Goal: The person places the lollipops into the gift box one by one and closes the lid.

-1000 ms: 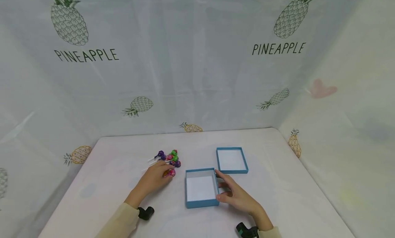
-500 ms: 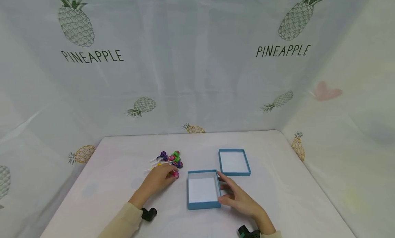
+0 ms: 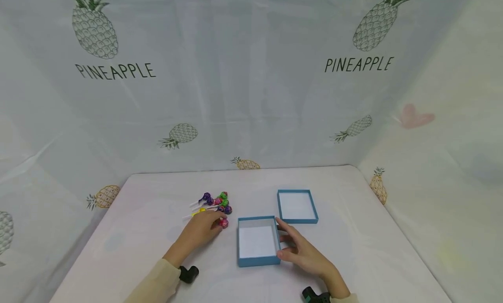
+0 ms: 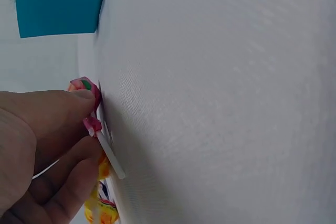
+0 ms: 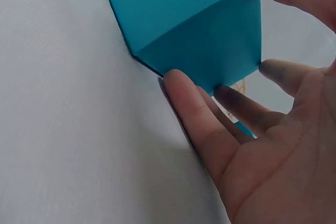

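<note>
While pale pineapple-printed cloth [image 3: 232, 76] hangs around the white cloth-covered table [image 3: 361, 250], the left hand [image 3: 199, 229] pinches a round pink-wrapped lollipop [image 3: 224, 223] there, left of an open blue cardboard box [image 3: 258, 262]; the right hand [image 3: 305, 251] touches its side, fingers apart.

A white surface [image 3: 353, 259] carries everything, its far corners rounded and its far edge running nearly straight. Faint patches of pink and blue tint it, and close up it shows a fine weave. Toward the left lies a loose cluster of wrapped lollipops: purple [image 3: 206, 196], green [image 3: 224, 195] and pink [image 3: 217, 201] ones close together, with yellow [image 3: 202, 210] nearer the front. Several white sticks point left. To the right of the cluster, apart from it, a blue box [image 3: 258, 262] sits upright, white inside. Beyond it, farther right, a shallower blue lid [image 3: 300, 221] lies hollow side up.
</note>
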Available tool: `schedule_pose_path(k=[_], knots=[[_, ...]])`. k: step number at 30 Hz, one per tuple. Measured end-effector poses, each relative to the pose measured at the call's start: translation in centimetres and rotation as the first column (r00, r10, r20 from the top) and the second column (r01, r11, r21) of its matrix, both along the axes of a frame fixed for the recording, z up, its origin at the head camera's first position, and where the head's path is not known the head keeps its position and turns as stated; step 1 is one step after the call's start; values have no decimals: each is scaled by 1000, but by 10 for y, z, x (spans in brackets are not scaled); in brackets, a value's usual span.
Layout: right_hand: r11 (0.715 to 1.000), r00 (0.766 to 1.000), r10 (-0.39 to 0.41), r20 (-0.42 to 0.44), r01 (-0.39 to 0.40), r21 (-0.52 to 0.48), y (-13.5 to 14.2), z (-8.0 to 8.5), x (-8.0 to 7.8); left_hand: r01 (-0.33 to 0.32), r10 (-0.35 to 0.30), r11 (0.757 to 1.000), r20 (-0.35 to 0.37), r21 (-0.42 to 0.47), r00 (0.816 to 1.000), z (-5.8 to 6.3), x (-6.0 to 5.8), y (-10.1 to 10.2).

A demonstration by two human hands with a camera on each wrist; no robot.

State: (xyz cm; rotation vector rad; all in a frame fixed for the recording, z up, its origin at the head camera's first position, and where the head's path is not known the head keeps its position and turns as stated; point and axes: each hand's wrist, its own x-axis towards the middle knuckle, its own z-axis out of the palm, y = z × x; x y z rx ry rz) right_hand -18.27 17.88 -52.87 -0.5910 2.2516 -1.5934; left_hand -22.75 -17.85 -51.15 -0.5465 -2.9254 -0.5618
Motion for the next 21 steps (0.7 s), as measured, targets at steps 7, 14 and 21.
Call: schedule_pose_path(k=[7,14,21], knots=[[1000,1000,10,-6,-10,-1,-1,-1,0,7,-7,1000,6,0,1000,-1,-1,0],[1000,1000,3,-11,-3,5,0,1,0,5,-5,1000,1,0,1000,0,-2,1],[1000,1000,0,-21,0,8,0,2,1,15,-15,1000,-81,3,997,14,-5,0]])
